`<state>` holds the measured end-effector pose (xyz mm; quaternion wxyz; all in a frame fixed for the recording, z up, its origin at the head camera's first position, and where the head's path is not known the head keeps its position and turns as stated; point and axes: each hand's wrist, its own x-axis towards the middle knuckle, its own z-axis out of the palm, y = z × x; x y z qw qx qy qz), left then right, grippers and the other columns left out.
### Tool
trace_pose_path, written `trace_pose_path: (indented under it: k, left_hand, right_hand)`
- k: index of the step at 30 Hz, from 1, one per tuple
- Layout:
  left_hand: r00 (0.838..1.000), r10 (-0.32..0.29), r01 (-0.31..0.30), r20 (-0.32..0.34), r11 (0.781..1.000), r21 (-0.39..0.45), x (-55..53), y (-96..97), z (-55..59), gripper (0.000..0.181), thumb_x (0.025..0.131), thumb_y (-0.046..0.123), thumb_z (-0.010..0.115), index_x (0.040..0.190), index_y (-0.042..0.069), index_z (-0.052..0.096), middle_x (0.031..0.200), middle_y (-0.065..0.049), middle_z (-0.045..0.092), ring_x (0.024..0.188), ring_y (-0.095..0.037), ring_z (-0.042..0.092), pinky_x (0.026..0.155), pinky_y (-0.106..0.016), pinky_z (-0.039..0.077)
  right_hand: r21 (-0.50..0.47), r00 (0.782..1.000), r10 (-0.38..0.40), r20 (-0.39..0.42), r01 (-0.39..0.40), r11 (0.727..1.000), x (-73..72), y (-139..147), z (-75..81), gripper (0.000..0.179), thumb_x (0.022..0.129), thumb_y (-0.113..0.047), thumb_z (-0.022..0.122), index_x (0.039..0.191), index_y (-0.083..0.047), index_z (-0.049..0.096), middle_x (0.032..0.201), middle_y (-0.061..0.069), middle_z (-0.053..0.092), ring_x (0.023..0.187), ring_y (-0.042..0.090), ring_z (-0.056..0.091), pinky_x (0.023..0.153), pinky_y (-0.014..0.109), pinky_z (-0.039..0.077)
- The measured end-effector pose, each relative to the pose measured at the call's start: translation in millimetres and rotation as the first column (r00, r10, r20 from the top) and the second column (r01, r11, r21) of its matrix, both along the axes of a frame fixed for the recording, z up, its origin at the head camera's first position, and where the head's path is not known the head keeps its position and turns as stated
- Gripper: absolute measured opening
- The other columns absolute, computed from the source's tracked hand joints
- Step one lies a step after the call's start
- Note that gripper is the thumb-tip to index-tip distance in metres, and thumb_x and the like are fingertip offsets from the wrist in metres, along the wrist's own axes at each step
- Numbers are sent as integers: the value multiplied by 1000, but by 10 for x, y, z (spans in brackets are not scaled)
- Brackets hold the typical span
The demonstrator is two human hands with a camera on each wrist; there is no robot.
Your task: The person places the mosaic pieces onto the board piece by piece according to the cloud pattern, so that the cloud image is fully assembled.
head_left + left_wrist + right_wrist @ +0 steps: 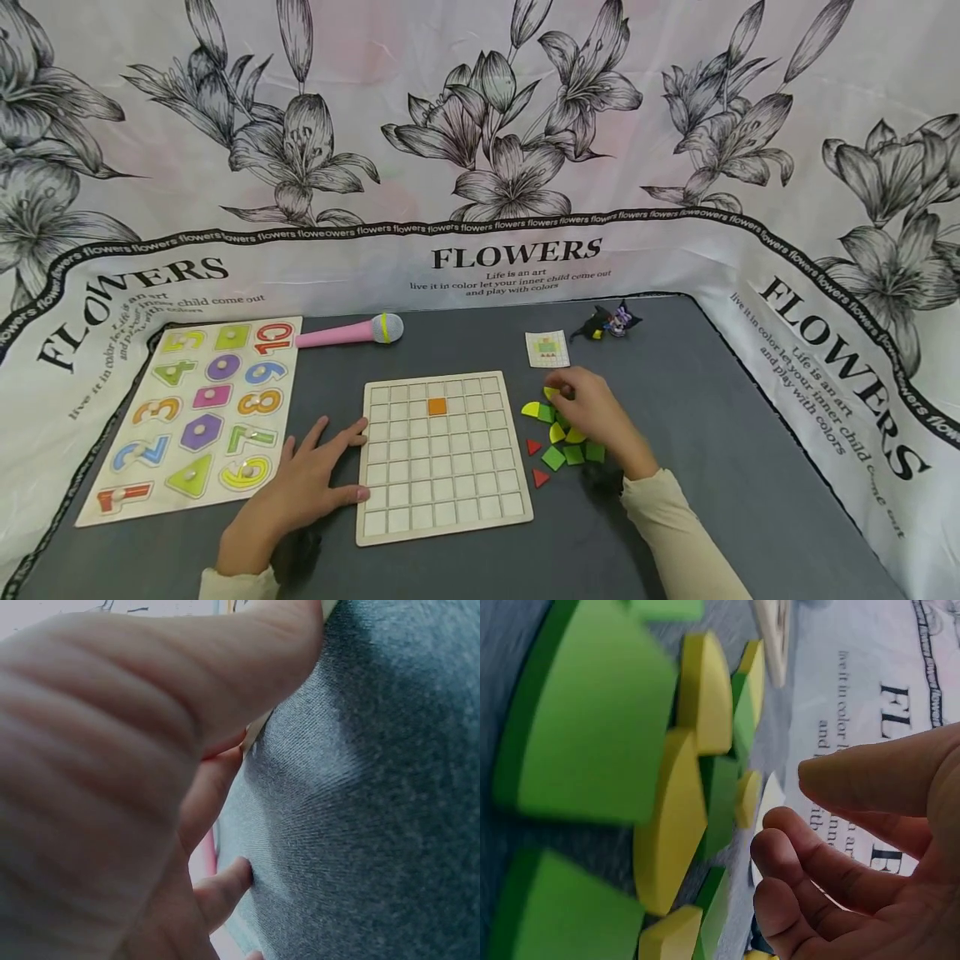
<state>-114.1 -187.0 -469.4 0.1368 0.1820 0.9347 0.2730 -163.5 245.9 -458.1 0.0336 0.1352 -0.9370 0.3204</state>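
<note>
A wooden grid board [446,533] lies on the grey table with one orange square [437,407] in a cell near its top. Along the board's left edge rests my left hand [311,475], fingers spread, with fingertips and thumb touching the rim; the left wrist view shows the thumb close up. My right hand [592,408] hovers over a small pile of green pieces [553,457] and yellow pieces [671,825] right of the board. Between its thumb and bent fingers there is a gap with nothing in it, seen in the right wrist view. Two red triangles [541,477] lie beside the pile.
A number and shape puzzle board [168,492] lies at the left. Behind the grid board is a pink toy microphone [337,335]. A small pattern card [547,349] and a dark figurine [611,320] lie at the back right. Flower-printed cloth [517,275] borders the table.
</note>
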Motion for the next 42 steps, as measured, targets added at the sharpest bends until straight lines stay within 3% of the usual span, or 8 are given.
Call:
trace_pose_path:
  k: [6, 14, 21, 26, 32, 42]
  left_hand:
    - [1000, 5, -5, -2, 1000, 5, 4, 9, -9, 99, 85, 43, 91, 165, 12, 42, 150, -7, 62, 153, -62, 19, 110, -88, 6]
    - [1000, 7, -6, -12, 1000, 26, 24, -1, -17, 99, 85, 43, 91, 165, 12, 42, 150, -6, 63, 153, -61, 20, 110, -88, 6]
    - [1000, 5, -4, -15, 1000, 20, 28, -13, -17, 99, 85, 43, 90, 165, 12, 42, 151, -6, 62, 153, -62, 20, 109, -89, 6]
    - [1000, 4, -4, 3, 1000, 21, 17, -13, -18, 98, 86, 42, 90, 166, 13, 41, 152, -6, 61, 154, -61, 19, 110, -89, 5]
    - [1000, 9, -9, 11, 1000, 20, 7, -19, -29, 98, 87, 43, 89, 166, 13, 40, 152, -5, 61, 155, -59, 18, 111, -88, 5]
    - [1000, 12, -12, 13, 999, 30, 24, -13, -16, 96, 87, 41, 90, 166, 15, 42, 153, -7, 60, 155, -59, 17, 112, -87, 3]
  right_hand:
    - [98, 999, 47, -2, -47, 994, -78, 24, -47, 18, 94, 6, 71, 110, 6, 78, 108, 19, 71, 87, 27, 63, 74, 41, 55]
    - [159, 1000, 11, 29, -15, 987, -131, -39, -39, 11, 93, 1, 78, 104, 3, 77, 100, 14, 69, 91, 32, 67, 78, 48, 60]
    - [213, 999, 27, 22, -31, 977, -189, -83, -29, 14, 96, 3, 67, 107, 4, 76, 102, 16, 70, 88, 28, 65, 74, 43, 57]
    - [158, 999, 22, -43, -15, 987, -182, -105, -18, 17, 98, 8, 63, 109, 5, 76, 107, 19, 75, 86, 26, 69, 69, 37, 55]
    - [52, 991, 84, -104, -79, 996, -173, -190, -2, 16, 98, 11, 64, 107, 5, 75, 100, 16, 74, 74, 19, 63, 62, 34, 52]
    - [-117, 991, 136, -14, -136, 984, -154, -460, 55, 16, 100, 6, 69, 115, 4, 73, 103, 12, 71, 84, 21, 71, 70, 37, 61]
